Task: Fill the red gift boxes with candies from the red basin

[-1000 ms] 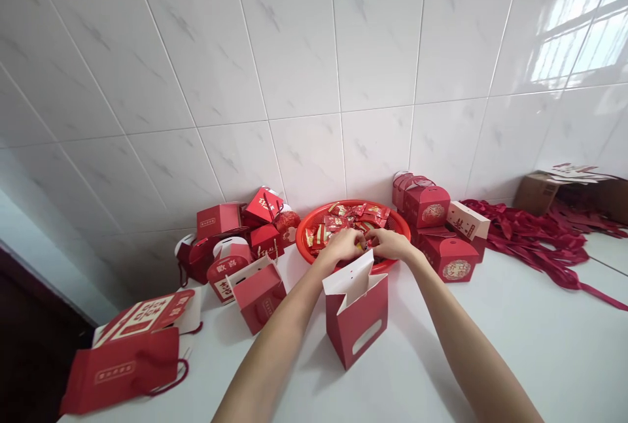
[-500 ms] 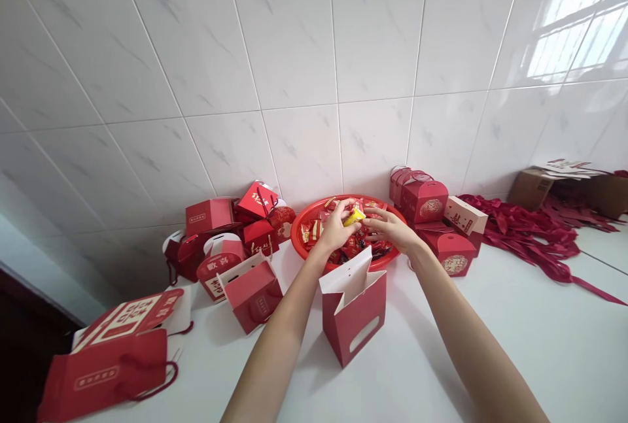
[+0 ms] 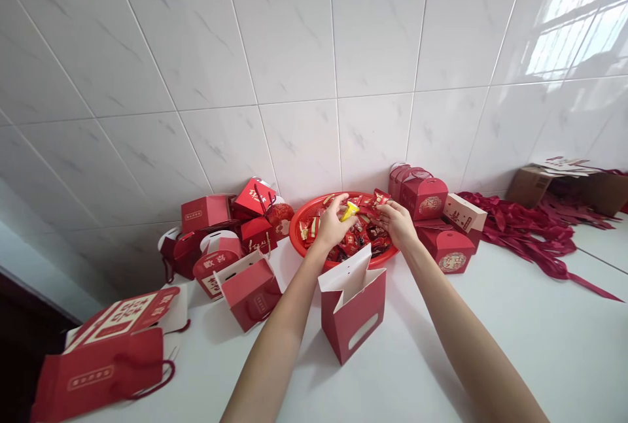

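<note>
Over the left side of a red plastic basket (image 3: 296, 240), my left hand (image 3: 334, 223) is closed on a yellow-wrapped candy (image 3: 350, 211), held between thumb and fingers. My right hand (image 3: 396, 221) is at the basket's right side, its fingers pinching a red-wrapped candy (image 3: 381, 198). Many wrapped candies in red, dark and gold lie in the basket beneath both hands. In front of it, between my forearms, a red paper box (image 3: 354, 321) stands upright with its top flaps open. I cannot see what is inside it.
Red gift boxes (image 3: 250, 289) are grouped on the left, with a large red box (image 3: 101, 371) lying at the front left. More red boxes (image 3: 447, 250) are stacked to the right. Dark red ribbons (image 3: 530, 233) and a cardboard box (image 3: 527, 187) lie farther right, along the tiled wall.
My right hand has moved slightly to the right and now lifts a red-wrapped candy. My left hand still holds the yellow candy, slightly lower and to the left.
</note>
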Demonstrator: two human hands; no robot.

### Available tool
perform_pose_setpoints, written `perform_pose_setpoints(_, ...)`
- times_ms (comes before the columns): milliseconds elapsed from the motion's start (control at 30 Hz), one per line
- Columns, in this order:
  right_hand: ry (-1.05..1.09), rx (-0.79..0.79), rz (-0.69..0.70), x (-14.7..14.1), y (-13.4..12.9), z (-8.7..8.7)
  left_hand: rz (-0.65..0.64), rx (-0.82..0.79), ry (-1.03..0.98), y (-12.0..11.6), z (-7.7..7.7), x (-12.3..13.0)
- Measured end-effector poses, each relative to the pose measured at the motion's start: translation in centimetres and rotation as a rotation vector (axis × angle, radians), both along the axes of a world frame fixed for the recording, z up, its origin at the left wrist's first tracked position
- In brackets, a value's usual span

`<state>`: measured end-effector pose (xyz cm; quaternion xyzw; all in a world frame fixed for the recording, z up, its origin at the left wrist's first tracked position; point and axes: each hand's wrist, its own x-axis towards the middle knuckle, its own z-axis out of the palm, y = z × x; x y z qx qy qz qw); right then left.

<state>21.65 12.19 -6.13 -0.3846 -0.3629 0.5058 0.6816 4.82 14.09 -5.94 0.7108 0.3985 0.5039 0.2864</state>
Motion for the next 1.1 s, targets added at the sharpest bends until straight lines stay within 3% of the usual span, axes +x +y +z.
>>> perform_pose_setpoints(167,-0.155,-0.002,0.208,0.1,-0.8,0.4,0.119,0.047,-0.112,0.4,-0.2,-0.1)
perform_pose_setpoints(400,-0.277,-0.020,0.321,0.1,-1.1,0.4,0.066,0.051,-0.122,0.0,0.1,0.0)
perform_pose_setpoints(567,-0.274,-0.028,0.246,0.0,-0.8,0.2,0.075,-0.006,-0.086,-0.1,0.3,0.0)
perform_pose_setpoints(767,-0.405,0.029,-0.016,-0.4,-0.1,-0.8,0.066,-0.110,-0.092,0.3,0.0,-0.2)
perform_pose_setpoints(833,-0.397,0.053,-0.026,-0.4,-0.1,-0.9,0.056,-0.091,-0.113,0.4,-0.1,-0.1)
perform_pose_setpoints(1100,-0.283,0.029,0.299,0.2,-1.1,0.0,-0.171,-0.056,-0.081,-0.7,0.5,0.0)
